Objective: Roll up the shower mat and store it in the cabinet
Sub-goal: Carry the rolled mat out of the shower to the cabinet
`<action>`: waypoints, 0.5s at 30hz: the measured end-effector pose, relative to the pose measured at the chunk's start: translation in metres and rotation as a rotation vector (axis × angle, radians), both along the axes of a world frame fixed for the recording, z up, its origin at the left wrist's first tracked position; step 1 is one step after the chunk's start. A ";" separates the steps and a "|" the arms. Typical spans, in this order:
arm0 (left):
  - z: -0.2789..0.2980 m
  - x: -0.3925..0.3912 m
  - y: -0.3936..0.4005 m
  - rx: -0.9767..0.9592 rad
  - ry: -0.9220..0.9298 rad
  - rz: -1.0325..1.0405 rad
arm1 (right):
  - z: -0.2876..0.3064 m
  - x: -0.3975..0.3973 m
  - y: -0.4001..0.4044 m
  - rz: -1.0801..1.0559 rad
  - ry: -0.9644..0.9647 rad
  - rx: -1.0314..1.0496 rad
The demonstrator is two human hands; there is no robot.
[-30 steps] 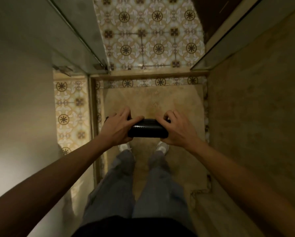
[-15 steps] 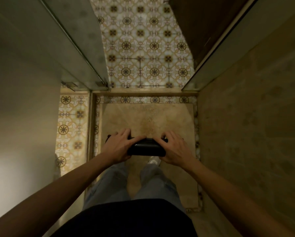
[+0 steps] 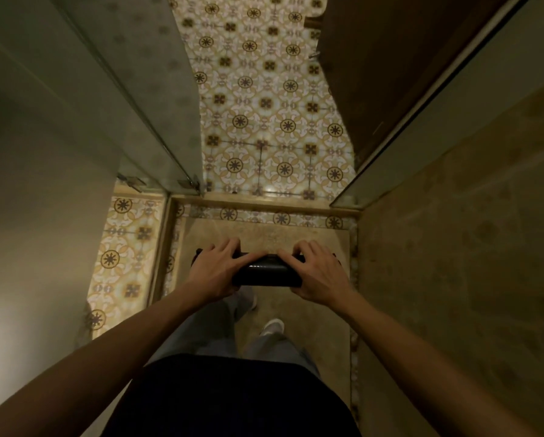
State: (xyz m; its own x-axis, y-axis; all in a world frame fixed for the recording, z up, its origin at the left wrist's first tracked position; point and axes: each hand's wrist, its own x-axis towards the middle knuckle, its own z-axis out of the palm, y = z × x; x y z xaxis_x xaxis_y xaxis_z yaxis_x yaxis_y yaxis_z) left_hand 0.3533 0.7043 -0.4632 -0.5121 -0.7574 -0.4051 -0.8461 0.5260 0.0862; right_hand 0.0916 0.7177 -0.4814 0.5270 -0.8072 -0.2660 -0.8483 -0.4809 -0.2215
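The shower mat is a tight black roll held level in front of me, above the beige shower floor. My left hand grips its left end, fingers curled over the top. My right hand grips the right end the same way. Only the middle stretch of the roll and small bits of its ends show between and beside my hands. No cabinet shows clearly; a dark brown wooden panel stands at the upper right.
I stand inside a narrow shower stall. A glass door with metal hinges hangs open on the left, a glass panel is on the right, and a beige wall is beside me. A low threshold separates the stall from patterned floor tiles.
The view has tilted up and forward, showing more patterned floor beyond the threshold. Both hands keep the same grip on the rolled mat. My feet have stepped, one foot now ahead of the other.
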 end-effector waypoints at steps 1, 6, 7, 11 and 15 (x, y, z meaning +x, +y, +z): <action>-0.002 0.001 -0.009 -0.005 -0.001 0.001 | -0.002 0.000 -0.011 0.006 0.002 -0.005; -0.018 0.005 -0.075 0.014 0.004 0.003 | -0.018 0.005 -0.081 0.046 0.033 -0.014; -0.020 0.005 -0.093 0.025 0.009 0.000 | -0.019 0.006 -0.098 0.049 0.043 -0.010; -0.020 0.007 -0.168 0.068 0.021 0.006 | -0.014 0.008 -0.171 0.051 0.076 0.045; -0.016 0.011 -0.237 0.089 -0.008 0.007 | -0.004 0.011 -0.250 0.109 0.149 0.015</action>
State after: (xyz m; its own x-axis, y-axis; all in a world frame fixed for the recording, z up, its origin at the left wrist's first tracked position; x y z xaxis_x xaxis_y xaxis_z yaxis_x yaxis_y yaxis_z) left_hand 0.3639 0.4672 -0.4790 -0.5035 -0.7219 -0.4747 -0.8505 0.5108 0.1252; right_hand 0.1027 0.4673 -0.4853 0.5652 -0.7424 -0.3597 -0.8151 -0.5697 -0.1051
